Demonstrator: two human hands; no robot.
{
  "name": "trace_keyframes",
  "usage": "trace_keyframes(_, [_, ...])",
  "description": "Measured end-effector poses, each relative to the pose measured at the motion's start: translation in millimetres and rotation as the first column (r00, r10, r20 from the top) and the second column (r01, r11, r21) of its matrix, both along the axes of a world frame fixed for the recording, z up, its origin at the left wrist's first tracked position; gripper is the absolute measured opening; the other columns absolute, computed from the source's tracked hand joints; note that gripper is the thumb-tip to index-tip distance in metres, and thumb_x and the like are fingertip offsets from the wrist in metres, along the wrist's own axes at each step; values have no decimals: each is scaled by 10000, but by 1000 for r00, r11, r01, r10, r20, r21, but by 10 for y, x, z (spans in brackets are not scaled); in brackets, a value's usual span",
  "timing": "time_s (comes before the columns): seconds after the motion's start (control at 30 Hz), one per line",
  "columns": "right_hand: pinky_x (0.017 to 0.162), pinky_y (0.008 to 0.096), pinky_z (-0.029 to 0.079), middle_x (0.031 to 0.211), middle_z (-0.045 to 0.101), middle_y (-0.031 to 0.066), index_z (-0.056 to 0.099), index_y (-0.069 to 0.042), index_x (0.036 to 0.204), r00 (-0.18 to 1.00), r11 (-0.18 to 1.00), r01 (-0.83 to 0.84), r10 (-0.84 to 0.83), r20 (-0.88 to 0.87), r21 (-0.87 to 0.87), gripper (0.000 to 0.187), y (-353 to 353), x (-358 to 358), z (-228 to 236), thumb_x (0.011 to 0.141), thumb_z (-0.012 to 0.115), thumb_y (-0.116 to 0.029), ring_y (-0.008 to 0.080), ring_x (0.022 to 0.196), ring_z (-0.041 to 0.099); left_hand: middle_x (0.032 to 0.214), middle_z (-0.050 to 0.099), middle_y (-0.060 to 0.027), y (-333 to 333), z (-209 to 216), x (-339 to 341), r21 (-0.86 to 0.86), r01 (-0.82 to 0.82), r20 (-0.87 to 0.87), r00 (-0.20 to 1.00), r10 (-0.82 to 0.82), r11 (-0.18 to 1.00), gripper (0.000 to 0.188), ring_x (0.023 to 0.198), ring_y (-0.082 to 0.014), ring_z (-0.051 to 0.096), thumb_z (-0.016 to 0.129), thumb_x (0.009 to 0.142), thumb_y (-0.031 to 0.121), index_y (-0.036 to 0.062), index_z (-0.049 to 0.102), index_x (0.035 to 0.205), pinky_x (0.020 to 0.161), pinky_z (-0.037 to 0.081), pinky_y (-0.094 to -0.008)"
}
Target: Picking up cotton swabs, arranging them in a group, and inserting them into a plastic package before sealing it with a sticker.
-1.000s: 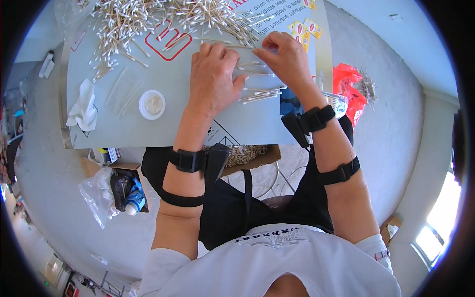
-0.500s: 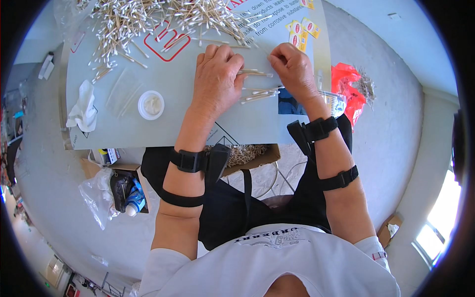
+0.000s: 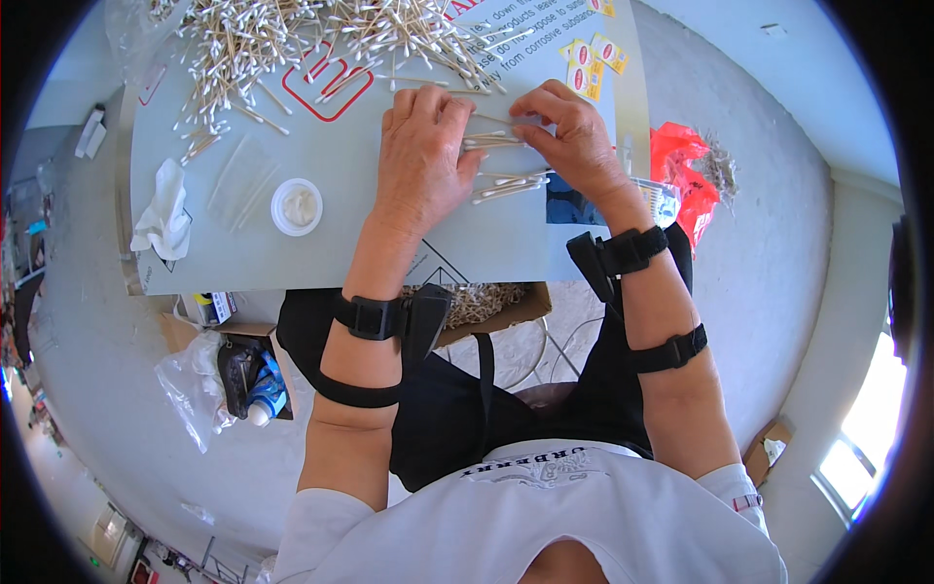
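My left hand (image 3: 418, 146) and right hand (image 3: 572, 134), upper centre of the frame, flank a slender, pale wooden cotton swab (image 3: 492, 118); I cannot tell whether either grasps it. A low right-hand sweep could scatter the loose white-tipped wooden swabs (image 3: 492, 139) just below.

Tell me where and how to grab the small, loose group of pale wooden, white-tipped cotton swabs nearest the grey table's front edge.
Probably pinch the cotton swabs mid-shaft, coming down from the near side: the thin, straight shafts lie crosswise, loosely bunched, with white tips at the ends, and the left hand is close to their left ends.
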State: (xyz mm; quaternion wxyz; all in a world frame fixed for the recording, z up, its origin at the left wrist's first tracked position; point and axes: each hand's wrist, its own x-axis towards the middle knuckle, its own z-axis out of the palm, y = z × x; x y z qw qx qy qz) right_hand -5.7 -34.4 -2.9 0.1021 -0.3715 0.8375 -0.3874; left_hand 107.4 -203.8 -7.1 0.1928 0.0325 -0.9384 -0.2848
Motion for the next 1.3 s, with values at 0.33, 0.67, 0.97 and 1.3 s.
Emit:
trace_keyframes(0.33, [828, 388, 506, 973, 611, 103, 697, -84, 983, 998, 1000, 5, -5, -66, -8, 275, -1, 137, 23, 714, 749, -92, 315, 933, 620, 1092, 548, -77, 5, 18, 7, -4, 9, 46, 999, -8, 1000, 505, 1072, -290, 504, 815, 633, 96, 65, 642, 1106, 933, 404, -413])
trace_keyframes(0.67, [830, 389, 501, 969, 610, 99, 695, -81, 922, 999, 1000, 15, -15, -45, -5, 234, 4, 148, 22, 695, 754, -91, 312, 932, 613, 1035, 563, -73, -18, 0, 14, 3, 33, 29, 999, -33, 999, 424, 1024, -283, 521, 808, 628, 80, 50, 647, 1019, 904, 421, -406])
trace_keyframes(0.97, [743, 387, 492, 907, 611, 107, 670, -50, 856, 1000, 1000, 18, -18, -9, 1, 174, -14, 70, 32, 744, 758, -151, 297, 872, 615, 885, 588, -37, -51, 33, 28, 102, 132, 101, 985, -143, 986, 189, 937, -272, 555, 759, 657, 48, 61, 624, 789, 844, 449, -410])
trace_keyframes(1.3, [786, 430, 517, 952, 641, 145, 671, -61, 963, 926, 976, 213, -191, -325, 34, 309, -590, -104, -32, 762, 738, -286, 330, 931, 624, 1100, 561, -71, -98, -36, -83, -71, -115, -56, 992, 111, 991, 383, 1067, -291, 499, 638, 750, -22, 97, 642, 1114, 908, 393, -438])
